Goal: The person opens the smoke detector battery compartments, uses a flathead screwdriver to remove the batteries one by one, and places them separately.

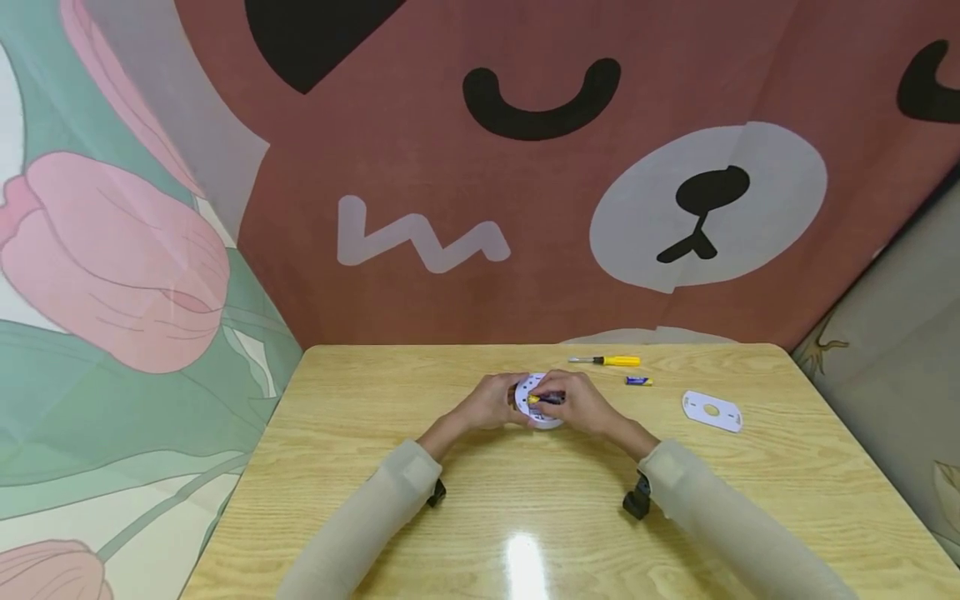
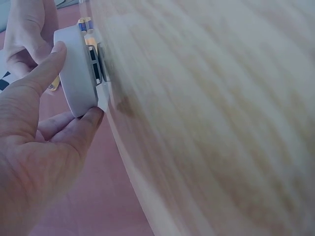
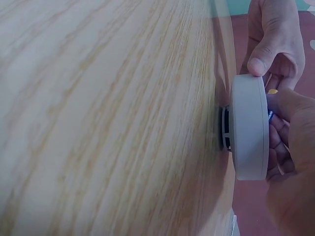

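My left hand [image 1: 491,403] grips the rim of a round white smoke detector [image 1: 545,422], with thumb and fingers on opposite edges in the left wrist view. The detector's flat back faces up, and its vented front [image 3: 227,128] points down at the tabletop. Over that back, my right hand [image 1: 582,403] pinches a small battery [image 1: 533,399] with a yellow end. Its blue part shows between the fingers in the right wrist view, but most of it is hidden. Whether the battery touches the detector, I cannot tell.
Beyond the hands on the wooden table [image 1: 360,392] lies a yellow-handled screwdriver [image 1: 621,361]. A blue and yellow battery [image 1: 639,381] lies nearer. To the right is a white mounting plate [image 1: 712,411] with a central hole. A printed cloth [image 1: 420,308] hangs behind the table.
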Motion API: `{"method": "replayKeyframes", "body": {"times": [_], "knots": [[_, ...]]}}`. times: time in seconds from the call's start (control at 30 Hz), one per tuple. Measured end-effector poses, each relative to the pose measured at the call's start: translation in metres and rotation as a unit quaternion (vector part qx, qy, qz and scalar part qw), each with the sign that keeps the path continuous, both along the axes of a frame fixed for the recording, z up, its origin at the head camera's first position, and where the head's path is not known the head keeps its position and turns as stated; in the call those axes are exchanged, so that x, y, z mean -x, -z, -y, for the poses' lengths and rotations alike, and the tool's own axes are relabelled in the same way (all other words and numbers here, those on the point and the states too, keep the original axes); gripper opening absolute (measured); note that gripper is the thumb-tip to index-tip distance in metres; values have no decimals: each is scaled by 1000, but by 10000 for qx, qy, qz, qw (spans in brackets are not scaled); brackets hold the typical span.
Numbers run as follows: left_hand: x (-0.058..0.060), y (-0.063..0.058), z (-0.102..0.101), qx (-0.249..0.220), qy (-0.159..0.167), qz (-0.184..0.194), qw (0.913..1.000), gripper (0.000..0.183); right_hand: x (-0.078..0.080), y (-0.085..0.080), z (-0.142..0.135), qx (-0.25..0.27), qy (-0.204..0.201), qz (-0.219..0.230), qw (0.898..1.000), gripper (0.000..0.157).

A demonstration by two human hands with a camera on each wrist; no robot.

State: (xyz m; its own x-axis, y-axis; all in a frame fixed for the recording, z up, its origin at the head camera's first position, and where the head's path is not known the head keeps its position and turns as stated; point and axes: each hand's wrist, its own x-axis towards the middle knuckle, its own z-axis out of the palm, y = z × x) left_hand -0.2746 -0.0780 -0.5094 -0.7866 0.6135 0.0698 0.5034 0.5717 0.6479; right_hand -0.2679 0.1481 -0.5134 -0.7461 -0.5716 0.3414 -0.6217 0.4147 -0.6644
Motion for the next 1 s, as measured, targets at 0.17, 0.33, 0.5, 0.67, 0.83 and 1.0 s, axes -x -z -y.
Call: {"method": "replayKeyframes", "body": {"times": [0.17,0.33,0.5,0.67,0.83,1.0], "knots": [[-2,4,-1,-58,1,169,9998,71,-1,2,-3,-26,-29,102,9999,18],[0,4,0,-55,-28,196,9998,73,0,0,-1,51,-102,151,9998,19],[2,2,1,18,-88,149,9998,74,2,-4,0,147,-144,171,9996,19],[3,3,0,51,-122,44,9999,74,2,-6,-1,212,-56,118,9997,22],[3,4,0,34,-100,-34,9999,74,3,-6,-5,253,-1,25,9997,24],[2,3,-1,6,-95,-35,9999,75,4,-8,-10,296,25,-75,9995,25]]}}
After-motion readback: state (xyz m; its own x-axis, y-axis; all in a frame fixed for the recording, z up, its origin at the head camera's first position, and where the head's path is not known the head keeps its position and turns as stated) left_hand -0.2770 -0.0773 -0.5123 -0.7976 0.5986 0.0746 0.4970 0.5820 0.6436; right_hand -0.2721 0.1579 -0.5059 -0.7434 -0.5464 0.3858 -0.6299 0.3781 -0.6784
